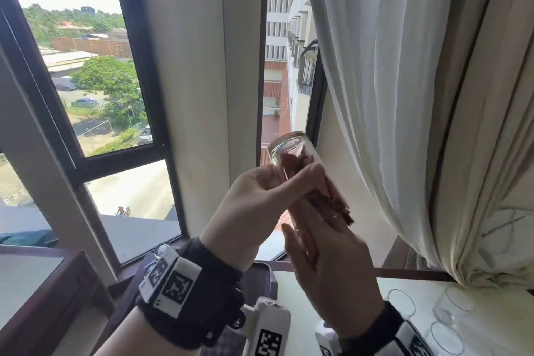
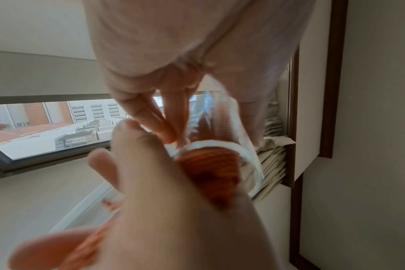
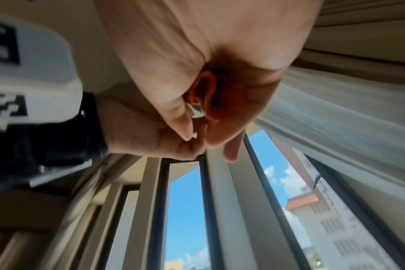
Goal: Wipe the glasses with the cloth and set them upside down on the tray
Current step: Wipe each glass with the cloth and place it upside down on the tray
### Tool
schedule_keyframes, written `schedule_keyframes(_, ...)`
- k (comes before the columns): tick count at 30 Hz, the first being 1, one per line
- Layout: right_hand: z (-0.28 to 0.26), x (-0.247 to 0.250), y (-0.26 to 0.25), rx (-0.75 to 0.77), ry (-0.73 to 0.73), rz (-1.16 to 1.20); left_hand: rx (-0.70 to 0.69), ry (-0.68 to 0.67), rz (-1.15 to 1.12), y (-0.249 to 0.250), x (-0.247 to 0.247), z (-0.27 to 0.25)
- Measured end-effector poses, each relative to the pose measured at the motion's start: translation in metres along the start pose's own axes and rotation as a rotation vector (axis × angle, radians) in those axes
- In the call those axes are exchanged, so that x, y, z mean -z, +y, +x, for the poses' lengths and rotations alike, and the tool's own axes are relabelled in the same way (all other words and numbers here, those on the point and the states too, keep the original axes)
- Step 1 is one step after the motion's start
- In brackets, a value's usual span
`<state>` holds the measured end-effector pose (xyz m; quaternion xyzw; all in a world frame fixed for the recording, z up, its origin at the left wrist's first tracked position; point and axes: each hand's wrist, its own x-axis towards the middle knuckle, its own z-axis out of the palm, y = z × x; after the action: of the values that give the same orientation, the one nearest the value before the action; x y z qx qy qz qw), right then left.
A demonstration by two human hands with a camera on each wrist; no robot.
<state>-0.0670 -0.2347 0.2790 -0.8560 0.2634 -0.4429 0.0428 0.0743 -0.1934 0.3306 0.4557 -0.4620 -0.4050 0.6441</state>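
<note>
Both hands are raised in front of the window in the head view. Left hand (image 1: pixel 254 202) wraps its thumb and fingers round a clear glass (image 1: pixel 291 153), which is held tilted with its base toward the panes and its mouth toward the person. Right hand (image 1: pixel 332 272) reaches up to that mouth, its fingers pushing a reddish-orange cloth (image 1: pixel 323 196) inside; a corner of the cloth hangs out at the rim. Below, near the right edge of the pale tabletop (image 1: pixel 361 295), several more clear glasses (image 1: pixel 450 312) stand. A dark tray (image 1: pixel 264 276) shows behind the wrists, at the tabletop's left side. White curtain (image 1: pixel 404 95) hangs on the right.

From the left wrist, the left hand (image 2: pixel 185 45) grips the glass (image 2: pixel 224 118) from above, fingertips (image 2: pixel 164 126) on its wall, while the right hand (image 2: pixel 162 210) presses the cloth (image 2: pixel 208 164) into the open mouth.

From the right wrist, the right hand (image 3: pixel 197 64) is bunched round the cloth (image 3: pixel 217 96); the picture is blurred, so the glass itself can hardly be made out there. Left hand (image 3: pixel 146 131) lies just beyond it.
</note>
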Motion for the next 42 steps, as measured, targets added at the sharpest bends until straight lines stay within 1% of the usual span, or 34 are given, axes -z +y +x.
schedule_keyframes(1,0.002,0.002,-0.004,-0.024,-0.008,0.040,-0.024,-0.018,0.025,-0.001,0.001,0.001)
schedule_keyframes(2,0.006,0.005,-0.007,-0.099,-0.014,0.171,-0.038,-0.060,0.032,-0.002,0.003,0.000)
schedule_keyframes(3,0.009,0.010,-0.012,-0.218,-0.035,0.377,-0.041,-0.112,0.008,-0.003,0.005,0.000)
schedule_keyframes(5,0.013,0.021,-0.023,-0.461,-0.181,0.870,-0.016,-0.196,-0.128,-0.005,0.010,-0.002)
schedule_keyframes(7,0.012,0.022,-0.029,-0.549,-0.259,1.139,-0.010,-0.194,-0.219,-0.007,0.013,-0.002)
schedule_keyframes(8,0.011,0.018,-0.027,-0.557,-0.261,1.169,-0.017,-0.150,-0.195,-0.006,0.013,0.000)
schedule_keyframes(9,0.013,0.016,-0.027,-0.559,-0.251,1.144,-0.024,-0.096,-0.144,-0.003,0.010,0.001)
schedule_keyframes(10,0.011,0.012,-0.025,-0.501,-0.225,0.988,-0.033,-0.043,-0.085,-0.004,0.010,0.002)
schedule_keyframes(12,0.011,0.003,-0.015,-0.181,-0.129,0.413,-0.039,0.053,0.032,-0.003,0.009,0.004)
schedule_keyframes(13,0.010,-0.002,-0.009,-0.041,-0.126,0.158,-0.035,0.090,0.063,-0.001,0.008,0.003)
schedule_keyframes(14,0.011,-0.003,-0.005,0.023,-0.118,0.009,-0.044,0.107,0.075,-0.002,0.008,0.002)
schedule_keyframes(15,0.011,-0.005,-0.003,0.041,-0.091,-0.039,-0.039,0.111,0.092,-0.004,0.009,0.001)
schedule_keyframes(16,0.012,-0.004,-0.004,0.010,-0.092,0.020,-0.025,0.076,0.108,-0.006,0.010,0.000)
schedule_keyframes(17,0.014,0.000,-0.009,-0.088,-0.080,0.219,-0.014,0.024,0.078,-0.007,0.010,-0.002)
schedule_keyframes(18,0.015,0.003,-0.016,-0.247,-0.121,0.544,0.001,-0.024,-0.011,-0.008,0.011,-0.004)
schedule_keyframes(19,0.016,0.008,-0.024,-0.413,-0.226,0.893,0.020,-0.059,-0.117,-0.007,0.013,-0.006)
schedule_keyframes(20,0.016,0.012,-0.028,-0.512,-0.286,1.138,0.024,-0.076,-0.189,-0.009,0.015,-0.006)
schedule_keyframes(21,0.015,0.013,-0.030,-0.574,-0.311,1.266,0.026,-0.076,-0.223,-0.008,0.014,-0.006)
schedule_keyframes(22,0.013,0.009,-0.027,-0.613,-0.319,1.292,0.018,-0.065,-0.211,-0.010,0.014,-0.005)
schedule_keyframes(23,0.012,0.004,-0.023,-0.617,-0.308,1.232,0.010,-0.037,-0.183,-0.010,0.013,-0.003)
schedule_keyframes(24,0.009,-0.001,-0.018,-0.557,-0.287,1.061,-0.004,0.003,-0.126,-0.010,0.012,-0.002)
schedule_keyframes(26,0.006,-0.011,-0.006,-0.229,-0.190,0.448,-0.024,0.090,0.004,-0.009,0.012,0.000)
schedule_keyframes(27,0.004,-0.017,0.000,-0.093,-0.182,0.161,-0.027,0.136,0.069,-0.009,0.011,0.001)
schedule_keyframes(28,0.003,-0.019,0.003,-0.020,-0.176,0.003,-0.037,0.139,0.119,-0.010,0.011,0.001)
schedule_keyframes(29,0.002,-0.019,0.002,-0.011,-0.171,-0.030,-0.033,0.140,0.154,-0.010,0.011,-0.001)
schedule_keyframes(30,0.003,-0.016,-0.002,-0.042,-0.183,0.017,-0.027,0.100,0.157,-0.011,0.011,-0.002)
schedule_keyframes(31,0.004,-0.012,-0.006,-0.152,-0.183,0.227,-0.014,0.055,0.126,-0.013,0.012,-0.004)
schedule_keyframes(33,0.004,-0.002,-0.014,-0.454,-0.305,0.992,0.033,-0.048,-0.074,-0.017,0.016,-0.005)
schedule_keyframes(34,0.008,0.004,-0.020,-0.560,-0.360,1.378,0.056,-0.103,-0.212,-0.019,0.019,-0.005)
schedule_keyframes(35,0.010,0.008,-0.025,-0.630,-0.367,1.643,0.071,-0.141,-0.323,-0.023,0.022,-0.005)
schedule_keyframes(37,0.010,0.006,-0.029,-0.619,-0.267,1.975,0.069,-0.176,-0.392,-0.029,0.024,-0.003)
schedule_keyframes(38,0.013,0.004,-0.030,-0.592,-0.209,2.020,0.058,-0.169,-0.375,-0.032,0.023,-0.002)
schedule_keyframes(39,0.015,0.002,-0.029,-0.587,-0.148,1.977,0.058,-0.147,-0.328,-0.034,0.023,0.001)
schedule_keyframes(42,0.018,0.002,-0.018,-0.690,-0.010,1.540,0.067,-0.074,-0.078,-0.032,0.025,0.003)
